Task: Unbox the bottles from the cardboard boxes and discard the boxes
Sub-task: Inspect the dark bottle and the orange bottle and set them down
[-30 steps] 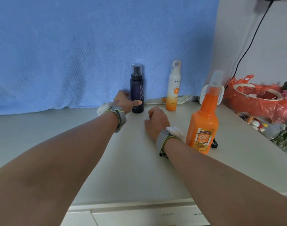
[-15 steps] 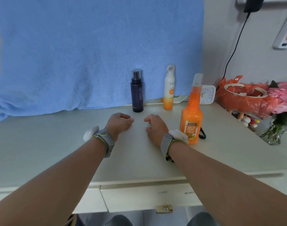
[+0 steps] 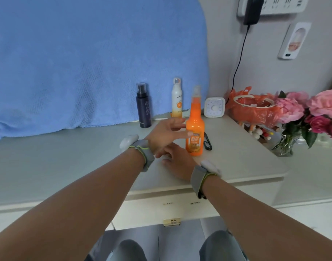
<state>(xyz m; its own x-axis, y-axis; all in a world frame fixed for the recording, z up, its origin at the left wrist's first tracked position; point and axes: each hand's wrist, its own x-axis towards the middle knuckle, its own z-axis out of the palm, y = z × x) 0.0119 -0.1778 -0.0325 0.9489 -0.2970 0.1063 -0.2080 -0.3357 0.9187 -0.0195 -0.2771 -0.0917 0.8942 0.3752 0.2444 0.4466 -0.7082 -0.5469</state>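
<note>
The dark bottle [image 3: 143,108], white bottle [image 3: 176,98] and orange bottle [image 3: 195,132] are standing at your 12 o'clock with no boxes showing: you are closing out the task. Your left hand [image 3: 166,133], flat on the desk [image 3: 67,157] earlier, is lifting toward the orange bottle, fingers spread and empty. Your right hand [image 3: 179,165] is resting, seemingly relaxed. Next, only tidying is remaining.

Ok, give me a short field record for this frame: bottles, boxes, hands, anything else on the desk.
bottles: dark pump bottle, white sunscreen spray, orange bottle; all upright, unboxed
boxes: none in view
left hand: fingers spread, reaching at the orange bottle; contact unclear
right hand: rests on the desk, holds nothing
other: white timer, orange bag, pink flowers
</note>
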